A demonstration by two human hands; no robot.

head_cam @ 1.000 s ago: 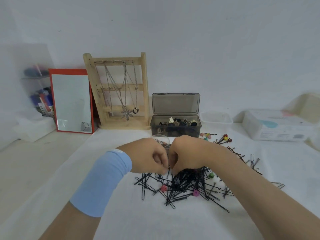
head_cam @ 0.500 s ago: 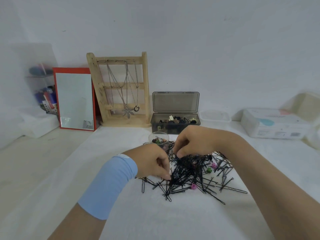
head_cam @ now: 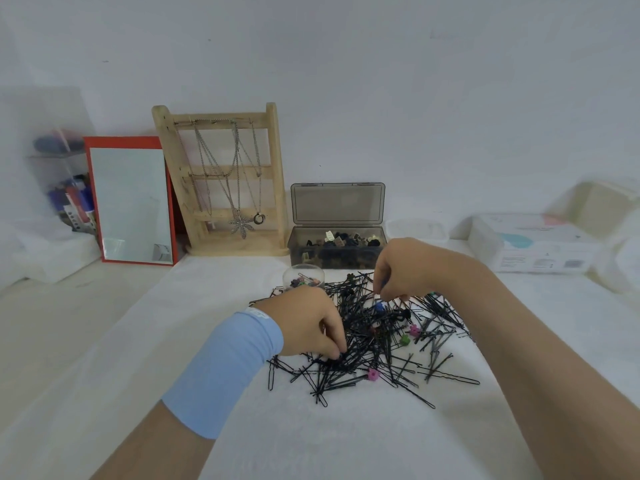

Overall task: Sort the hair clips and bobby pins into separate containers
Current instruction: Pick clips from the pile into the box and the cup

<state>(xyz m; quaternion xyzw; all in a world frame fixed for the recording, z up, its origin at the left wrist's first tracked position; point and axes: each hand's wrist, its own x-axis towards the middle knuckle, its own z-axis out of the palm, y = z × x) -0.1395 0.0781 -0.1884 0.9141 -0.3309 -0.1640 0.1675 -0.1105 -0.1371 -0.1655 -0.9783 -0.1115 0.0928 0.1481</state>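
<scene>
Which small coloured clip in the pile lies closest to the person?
The pink clip at the near edge of the bobby pins; the green clip, the second pink clip and the blue clip lie farther back.

A red-framed mirror (head_cam: 130,206) is leaned against the wall (head_cam: 381,81) beside a wooden stand (head_cam: 273,168) hung with necklaces (head_cam: 241,226); a white box (head_cam: 530,247) is seen far right.

Left hand (head_cam: 308,323), right hand (head_cam: 403,268) touch bobby pins (head_cam: 360,341).
</scene>
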